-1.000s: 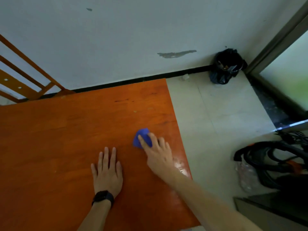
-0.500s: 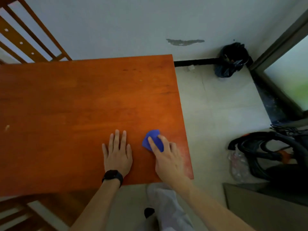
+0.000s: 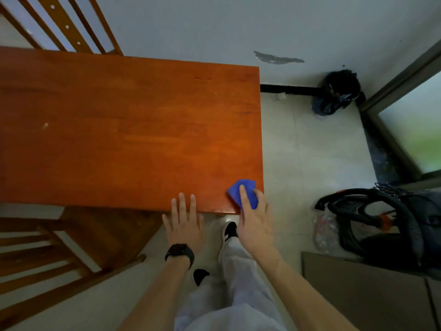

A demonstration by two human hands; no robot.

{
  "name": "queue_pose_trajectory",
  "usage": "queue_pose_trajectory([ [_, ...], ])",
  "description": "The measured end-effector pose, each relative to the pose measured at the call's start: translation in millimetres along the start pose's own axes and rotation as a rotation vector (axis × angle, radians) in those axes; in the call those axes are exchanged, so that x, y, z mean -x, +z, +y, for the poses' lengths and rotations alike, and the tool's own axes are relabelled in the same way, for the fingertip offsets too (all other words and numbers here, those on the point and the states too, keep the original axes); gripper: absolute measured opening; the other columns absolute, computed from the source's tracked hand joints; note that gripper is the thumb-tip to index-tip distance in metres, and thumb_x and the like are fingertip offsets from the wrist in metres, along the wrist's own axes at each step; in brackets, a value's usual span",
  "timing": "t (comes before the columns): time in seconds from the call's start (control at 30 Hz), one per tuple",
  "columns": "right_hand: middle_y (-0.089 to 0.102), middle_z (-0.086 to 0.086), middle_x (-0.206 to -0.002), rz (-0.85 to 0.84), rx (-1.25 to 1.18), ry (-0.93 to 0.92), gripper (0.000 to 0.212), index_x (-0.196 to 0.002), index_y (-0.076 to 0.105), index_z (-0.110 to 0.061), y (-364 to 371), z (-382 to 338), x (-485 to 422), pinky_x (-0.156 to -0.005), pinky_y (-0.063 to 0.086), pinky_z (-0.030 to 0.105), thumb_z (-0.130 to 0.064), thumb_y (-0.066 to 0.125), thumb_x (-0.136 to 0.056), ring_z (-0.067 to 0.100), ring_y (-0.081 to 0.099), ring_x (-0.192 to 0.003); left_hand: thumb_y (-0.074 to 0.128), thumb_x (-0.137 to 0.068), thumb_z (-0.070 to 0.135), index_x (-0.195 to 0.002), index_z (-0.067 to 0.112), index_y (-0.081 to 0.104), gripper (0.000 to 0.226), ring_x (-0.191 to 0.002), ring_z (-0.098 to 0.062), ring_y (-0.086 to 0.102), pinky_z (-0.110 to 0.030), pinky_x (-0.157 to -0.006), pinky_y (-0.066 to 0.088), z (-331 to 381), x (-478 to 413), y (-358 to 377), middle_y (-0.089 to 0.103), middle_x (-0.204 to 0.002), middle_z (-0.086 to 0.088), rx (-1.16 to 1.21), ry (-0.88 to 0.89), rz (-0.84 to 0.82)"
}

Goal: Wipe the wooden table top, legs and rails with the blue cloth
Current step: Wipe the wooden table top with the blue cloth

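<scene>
The top of the table (image 3: pixel 131 130) is the stage being worked. The blue cloth (image 3: pixel 248 188) is being pressed onto the near right corner by the right hand (image 3: pixel 255 225). Its fingers (image 3: pixel 243 198) are being laid fairly straight over the cloth rather than curled round it; the thumb is being hidden. The left hand (image 3: pixel 183 223) is being rested just left of it, with straight fingers close together, their tips on the near edge and nothing being held. The legs and rails are judged as not yet being reached from this stance.

Next, the cloth is probably being carried over the corner edge or back across the top. That is calling for steady downward pressure, so that the soft, bunched fabric is not being left behind on the smooth, glossy, reddish-brown rectangular surface. A slatted wooden chair (image 3: pixel 71 247) is being kept under the near left side, above a pale tiled floor (image 3: pixel 310 151).
</scene>
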State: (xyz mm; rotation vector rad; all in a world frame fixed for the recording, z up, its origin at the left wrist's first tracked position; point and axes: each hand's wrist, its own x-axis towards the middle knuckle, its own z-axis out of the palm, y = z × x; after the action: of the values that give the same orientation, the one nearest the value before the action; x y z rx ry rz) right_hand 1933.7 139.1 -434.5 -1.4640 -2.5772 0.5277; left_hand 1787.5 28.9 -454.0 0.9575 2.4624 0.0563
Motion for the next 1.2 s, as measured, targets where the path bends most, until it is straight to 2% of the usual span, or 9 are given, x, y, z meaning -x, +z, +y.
queue_pose_trajectory([
  [0.1, 0.035, 0.009, -0.145, -0.105, 0.081, -0.170, 0.077, -0.151, 0.029, -0.034, 14, 7, 16, -0.085, 0.050, 0.046, -0.018, 0.054, -0.080, 0.033, 0.048, -0.101, 0.037, -0.098, 0.022, -0.152, 0.027, -0.022, 0.080, -0.149, -0.027, -0.021, -0.059, -0.119, 0.000, 5, 15, 2, -0.032, -0.157, -0.002, -0.055, 0.000, -0.044],
  [0.3, 0.038, 0.022, -0.140, -0.036, 0.018, 0.314, 0.069, -0.154, 0.024, -0.025, -22, 60, -17, -0.098, 0.035, 0.045, -0.015, 0.051, -0.091, 0.041, 0.043, -0.109, 0.047, -0.093, 0.022, -0.152, 0.025, 0.025, 0.063, -0.146, -0.023, 0.019, -0.044, -0.120, 0.016, 22, 26, -24, 0.022, -0.159, -0.003, 0.106, 0.011, 0.080],
  [0.53, 0.040, 0.009, -0.148, -0.051, 0.035, -0.120, 0.070, -0.154, 0.024, -0.028, -28, 40, -141, -0.098, 0.039, 0.049, -0.012, 0.048, -0.091, 0.037, 0.044, -0.115, 0.045, -0.095, 0.021, -0.156, 0.033, 0.010, 0.071, -0.151, -0.016, -0.002, -0.058, -0.119, -0.004, 45, 7, -25, 0.004, -0.164, 0.006, 0.123, -0.071, 0.000],
  [0.7, 0.048, 0.001, -0.142, -0.319, 0.033, -0.377, 0.073, -0.147, 0.039, -0.035, -8, 5, -138, -0.099, 0.040, 0.044, -0.014, 0.048, -0.078, 0.032, 0.044, -0.124, 0.048, -0.090, 0.008, -0.155, 0.037, 0.008, 0.082, -0.151, -0.015, -0.001, -0.053, -0.120, -0.002, 13, 11, -5, 0.001, -0.164, 0.011, 0.220, -0.337, 0.234],
  [0.77, 0.057, -0.005, -0.134, -0.711, -0.014, -0.694, 0.064, -0.135, 0.056, -0.037, -12, -6, -101, -0.097, 0.044, 0.036, -0.012, 0.048, -0.076, 0.021, 0.051, -0.119, 0.050, -0.085, 0.003, -0.152, 0.044, -0.005, 0.096, -0.151, -0.015, -0.006, -0.055, -0.119, -0.002, 2, 19, 2, -0.011, -0.162, 0.015, 0.170, -0.370, 0.203],
  [0.83, 0.064, -0.009, -0.126, -1.022, -0.038, -0.733, 0.059, -0.121, 0.068, -0.035, -22, -18, -93, -0.092, 0.047, 0.029, -0.008, 0.045, -0.074, 0.011, 0.056, -0.109, 0.053, -0.081, 0.001, -0.150, 0.049, -0.009, 0.105, -0.150, -0.015, -0.013, -0.055, -0.118, -0.005, -8, 22, 2, -0.018, -0.161, 0.014, 0.106, -0.376, 0.185],
  [1.0, 0.058, -0.008, -0.136, -0.632, -0.095, -0.864, 0.068, -0.132, 0.058, -0.035, -2, -74, -165, -0.105, 0.038, 0.041, -0.018, 0.037, -0.070, 0.020, 0.047, -0.124, 0.050, -0.087, 0.004, -0.153, 0.042, -0.010, 0.097, -0.150, -0.016, -0.015, -0.058, -0.120, -0.001, -18, 9, -1, -0.013, -0.163, 0.012, 0.076, -0.527, 0.191],
  [1.13, 0.041, -0.005, -0.151, -0.672, -0.050, -0.889, 0.065, -0.149, 0.038, -0.031, 31, -88, -154, -0.113, 0.029, 0.040, -0.011, 0.040, -0.086, 0.024, 0.036, -0.136, 0.048, -0.088, 0.005, -0.153, 0.037, -0.017, 0.097, -0.150, -0.016, -0.016, -0.057, -0.119, -0.002, -7, 6, 2, -0.014, -0.163, 0.013, 0.080, -0.566, 0.152],
  [1.2, 0.050, -0.008, -0.144, -0.617, -0.050, -0.950, 0.065, -0.141, 0.048, -0.033, 31, -70, -134, -0.107, 0.035, 0.041, -0.014, 0.040, -0.080, 0.024, 0.044, -0.126, 0.047, -0.087, 0.003, -0.153, 0.036, -0.017, 0.098, -0.150, -0.016, -0.015, -0.056, -0.118, -0.004, -4, 7, -1, -0.013, -0.163, 0.012, 0.100, -0.565, 0.099],
])
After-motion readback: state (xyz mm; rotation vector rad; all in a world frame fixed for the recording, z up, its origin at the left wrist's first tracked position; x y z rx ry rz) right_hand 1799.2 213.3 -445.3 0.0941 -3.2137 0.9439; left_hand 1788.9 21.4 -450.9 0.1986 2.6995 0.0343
